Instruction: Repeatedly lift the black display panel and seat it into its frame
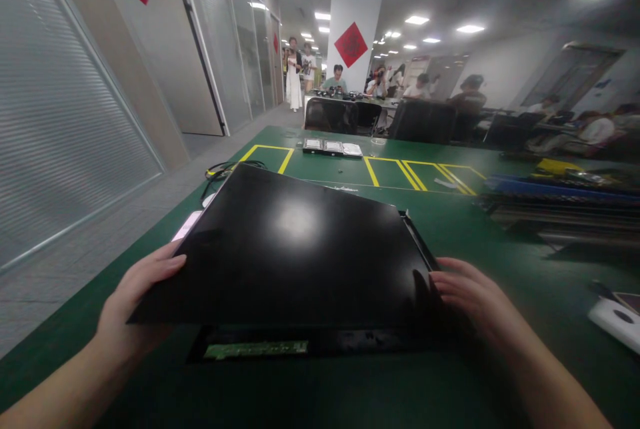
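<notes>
A glossy black display panel point(295, 249) lies tilted across the middle of the view, with a ceiling light mirrored in it. My left hand point(135, 295) grips its left edge, thumb on top and the other fingers hidden underneath. At the opposite edge, my right hand point(463, 289) holds the panel's side with its fingertips, which reflect in the surface. Under the panel is a black frame point(370, 339), partly covered, with a green circuit board strip point(255, 349) along its near side. The panel's left side sits raised above the frame.
The green table point(510, 242) has yellow taped rectangles point(375, 172). Hard drives point(333, 147) lie at the back, black cables point(220, 172) and a phone point(187, 225) at left. Blurred stacked panels point(565, 195) and a white object point(617, 322) are at right. Several people are beyond.
</notes>
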`<control>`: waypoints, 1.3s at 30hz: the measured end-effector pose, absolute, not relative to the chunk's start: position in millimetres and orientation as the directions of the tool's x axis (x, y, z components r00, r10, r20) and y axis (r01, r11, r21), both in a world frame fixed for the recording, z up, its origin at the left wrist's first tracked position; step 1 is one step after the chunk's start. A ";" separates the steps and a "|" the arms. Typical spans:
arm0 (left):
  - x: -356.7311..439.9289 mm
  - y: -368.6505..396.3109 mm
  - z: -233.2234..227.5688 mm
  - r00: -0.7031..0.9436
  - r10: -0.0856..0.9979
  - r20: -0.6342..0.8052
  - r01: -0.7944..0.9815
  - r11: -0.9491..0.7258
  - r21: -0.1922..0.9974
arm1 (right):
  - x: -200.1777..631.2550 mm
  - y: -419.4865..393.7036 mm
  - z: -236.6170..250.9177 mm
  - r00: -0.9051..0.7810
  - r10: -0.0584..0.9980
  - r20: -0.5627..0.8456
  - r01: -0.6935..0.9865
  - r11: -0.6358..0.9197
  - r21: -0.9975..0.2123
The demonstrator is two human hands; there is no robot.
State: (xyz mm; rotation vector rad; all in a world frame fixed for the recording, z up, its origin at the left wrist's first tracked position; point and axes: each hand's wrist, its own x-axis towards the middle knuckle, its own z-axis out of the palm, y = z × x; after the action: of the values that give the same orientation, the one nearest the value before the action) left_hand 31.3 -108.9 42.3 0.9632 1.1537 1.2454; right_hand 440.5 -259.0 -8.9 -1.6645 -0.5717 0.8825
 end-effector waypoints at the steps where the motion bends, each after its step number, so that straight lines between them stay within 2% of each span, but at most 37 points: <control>1: 32.1 -108.8 41.3 -0.036 0.993 -0.113 -0.196 0.104 0.975 | 440.0 -258.3 -8.3 0.610 0.751 -0.255 -0.053 -0.283 -0.958; 5: 33.8 -107.9 36.3 0.012 0.993 -0.118 -0.277 0.117 0.954 | 440.8 -256.7 -7.6 0.638 0.741 -0.209 0.060 -0.318 -0.946; 9: 32.4 -106.9 27.1 0.097 0.980 -0.172 -0.284 0.193 0.939 | 443.7 -255.4 -9.0 0.688 0.708 -0.160 0.154 -0.358 -0.921; 12: 31.2 -106.8 18.6 0.051 0.976 -0.211 -0.291 0.217 0.932 | 445.7 -254.4 -11.3 0.700 0.700 -0.141 0.197 -0.379 -0.904; 15: 29.6 -103.8 9.3 0.036 0.966 -0.254 -0.287 0.254 0.924 | 446.7 -254.6 -14.5 0.698 0.704 -0.135 0.224 -0.394 -0.891; 20: 26.3 -97.1 -0.8 0.063 0.967 -0.245 -0.277 0.253 0.927 | 446.2 -255.7 -19.4 0.668 0.727 -0.161 0.226 -0.404 -0.886; 29: 42.0 -110.8 15.8 0.144 0.964 -0.224 -0.300 0.258 0.918 | 450.2 -255.2 -24.4 0.668 0.738 -0.098 0.338 -0.418 -0.843; 34: 41.1 -107.1 10.6 0.124 0.961 -0.246 -0.287 0.272 0.919 | 454.1 -255.7 -31.3 0.665 0.743 -0.075 0.391 -0.432 -0.813; 39: 36.7 -101.7 5.1 0.171 0.948 -0.268 -0.279 0.308 0.910 | 450.8 -255.2 -25.2 0.673 0.737 -0.065 0.445 -0.474 -0.760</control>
State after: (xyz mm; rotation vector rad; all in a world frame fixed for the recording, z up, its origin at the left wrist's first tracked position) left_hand 36.7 -101.7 5.1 0.8333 1.0200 1.0316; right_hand 450.8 -255.2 -25.2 -2.1425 -0.9060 0.5028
